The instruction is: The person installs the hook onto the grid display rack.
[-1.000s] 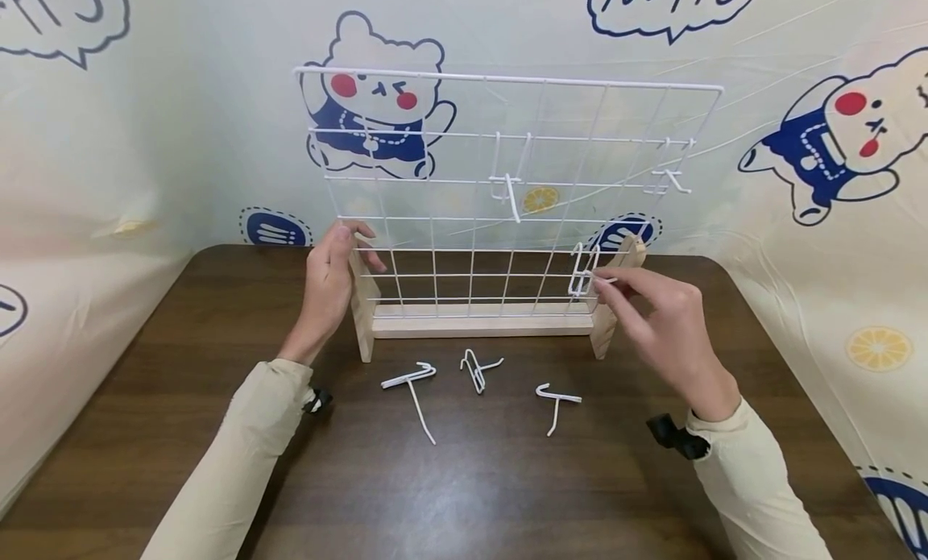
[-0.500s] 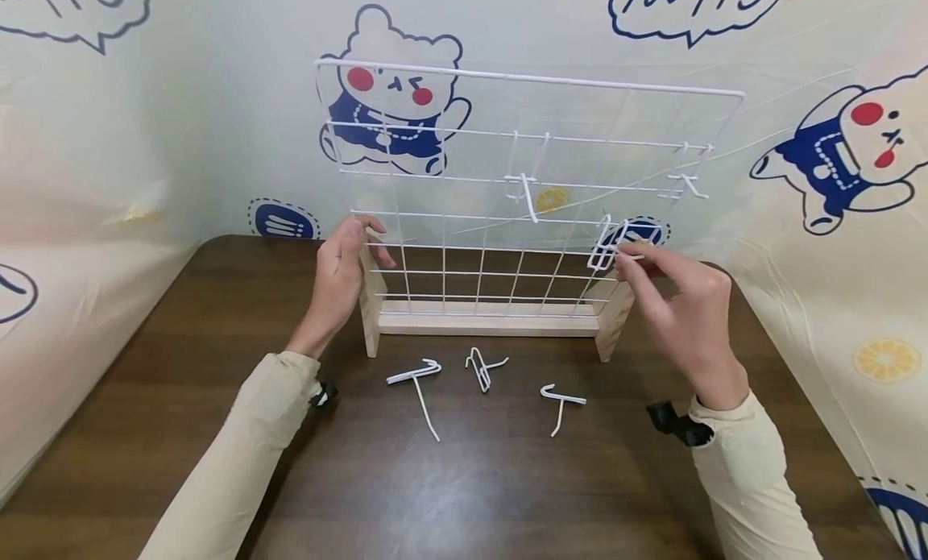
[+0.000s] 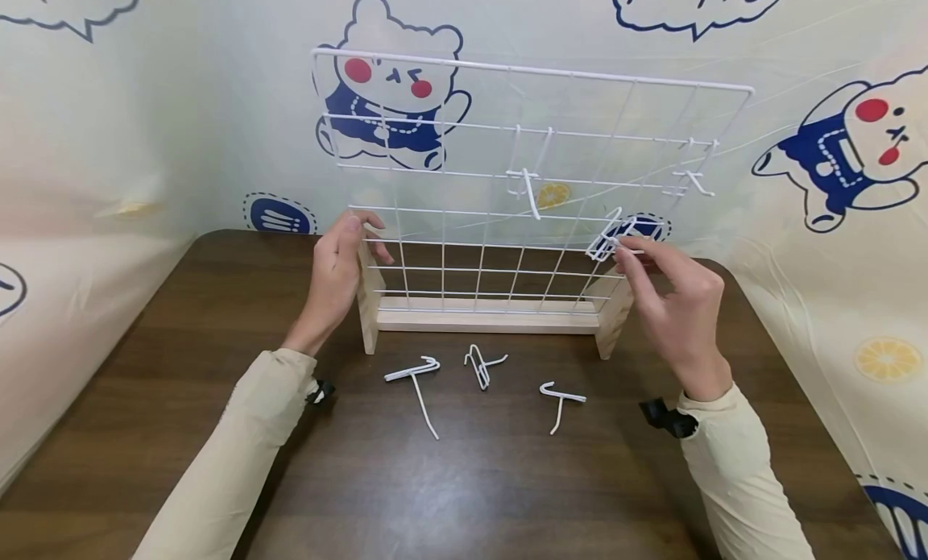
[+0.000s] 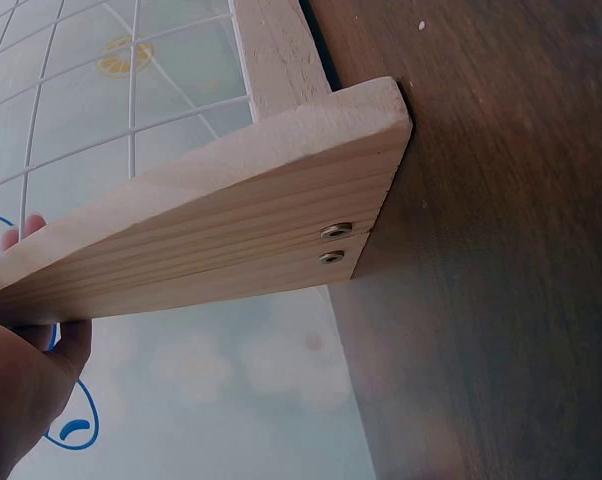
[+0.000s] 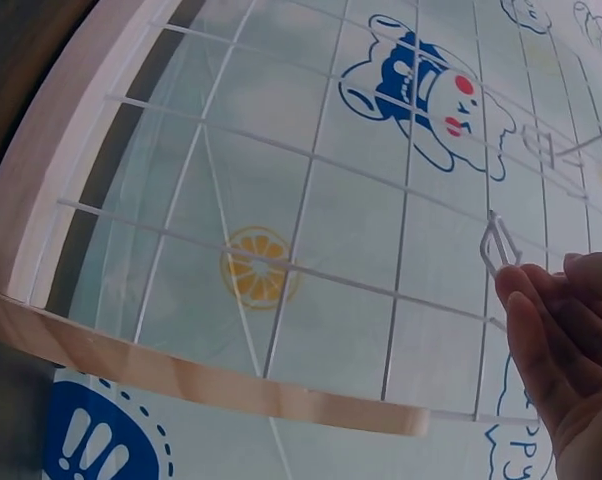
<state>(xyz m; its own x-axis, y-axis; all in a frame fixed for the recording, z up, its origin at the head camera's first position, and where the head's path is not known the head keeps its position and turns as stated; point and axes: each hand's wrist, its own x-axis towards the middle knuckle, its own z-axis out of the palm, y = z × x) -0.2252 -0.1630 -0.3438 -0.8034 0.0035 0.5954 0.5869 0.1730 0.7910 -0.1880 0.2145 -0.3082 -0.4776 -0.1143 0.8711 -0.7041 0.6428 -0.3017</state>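
A white wire grid panel [image 3: 464,173] stands upright in a wooden base [image 3: 486,318] on the dark table [image 3: 464,479]. My left hand [image 3: 335,270] grips the left wooden upright [image 4: 231,220] of the base. My right hand [image 3: 670,290] pinches a white wire hook [image 3: 607,236] against the grid's lower right part; that hook [image 5: 501,245] shows at my fingertips in the right wrist view. Two hooks hang on the grid, one in the middle [image 3: 528,185] and one at the right [image 3: 694,177].
Three loose white hooks lie on the table in front of the base: a long one at the left [image 3: 416,383], a folded one in the middle [image 3: 480,365] and a short one at the right [image 3: 560,403]. Cartoon-printed cloth [image 3: 834,141] hangs behind and beside the table.
My right hand has lifted its hook from the grid's bottom right cell to a row higher. The left hand has kept its grip on the upright.
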